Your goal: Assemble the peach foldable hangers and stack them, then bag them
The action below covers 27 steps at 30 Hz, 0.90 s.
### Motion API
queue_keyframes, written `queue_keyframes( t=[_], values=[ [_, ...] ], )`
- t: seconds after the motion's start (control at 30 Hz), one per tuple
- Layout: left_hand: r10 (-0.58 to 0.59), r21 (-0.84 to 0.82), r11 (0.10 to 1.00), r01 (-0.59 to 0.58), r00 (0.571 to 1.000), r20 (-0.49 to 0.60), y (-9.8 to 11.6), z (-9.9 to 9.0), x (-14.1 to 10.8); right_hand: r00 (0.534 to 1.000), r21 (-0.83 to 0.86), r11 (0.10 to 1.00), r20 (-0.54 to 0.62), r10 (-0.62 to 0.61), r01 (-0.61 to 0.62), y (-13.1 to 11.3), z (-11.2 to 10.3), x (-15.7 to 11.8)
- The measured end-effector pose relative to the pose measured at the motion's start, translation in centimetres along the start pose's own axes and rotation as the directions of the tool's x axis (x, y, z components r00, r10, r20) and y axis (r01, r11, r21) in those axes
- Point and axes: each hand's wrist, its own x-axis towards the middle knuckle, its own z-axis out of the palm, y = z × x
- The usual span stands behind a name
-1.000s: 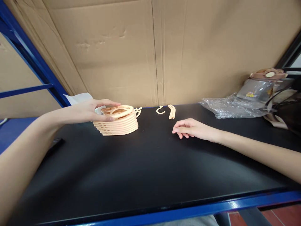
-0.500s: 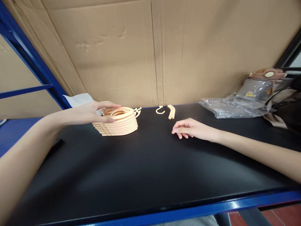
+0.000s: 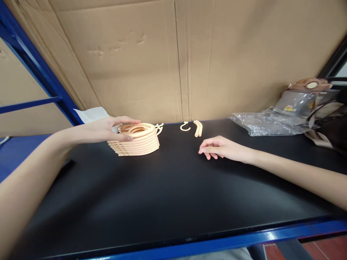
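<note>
A neat stack of cream plastic folding hangers [image 3: 138, 146] lies at the left-centre of the black table. My left hand [image 3: 119, 130] is on its left end, thumb along the near upper edge and fingers over the far side; those fingers are partly hidden. A few hooks [image 3: 159, 129] stick out at the stack's right end. My right hand [image 3: 213, 147] rests on the tabletop with loosely bent fingers and nothing in them. Beyond it lie two curved cream hanger arms [image 3: 198, 128] side by side, and a separate cream hook [image 3: 185, 126] is to their left.
A crumpled clear plastic bag [image 3: 265, 122] lies at the back right, by a clear bottle with a brown lid [image 3: 298, 97]. A dark bag [image 3: 330, 122] stands at the right edge. White paper [image 3: 90, 115] is behind my left wrist. Cardboard [image 3: 130, 65] walls the back.
</note>
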Motion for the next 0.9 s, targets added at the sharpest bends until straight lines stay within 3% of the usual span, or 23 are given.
queue_keyframes(
  t=[0.23, 0.53, 0.9],
  values=[
    [-0.014, -0.015, 1.0, 0.014, 1.0, 0.022, 0.24, 0.03, -0.12, 1.0, -0.006, 1.0, 0.004, -0.007, 0.007, 0.11, -0.04, 0.04],
    [-0.052, -0.124, 0.991, 0.048, 0.998, -0.028, 0.17, -0.22, -0.46, 1.0, -0.034, 0.999, -0.004, -0.002, 0.001, 0.02, -0.04, -0.07],
    [-0.043, 0.035, 0.999, 0.042, 0.999, 0.033, -0.48, -0.13, -0.4, 1.0, 0.007, 1.0, 0.002, -0.016, 0.016, 0.07, -0.02, -0.01]
  ],
)
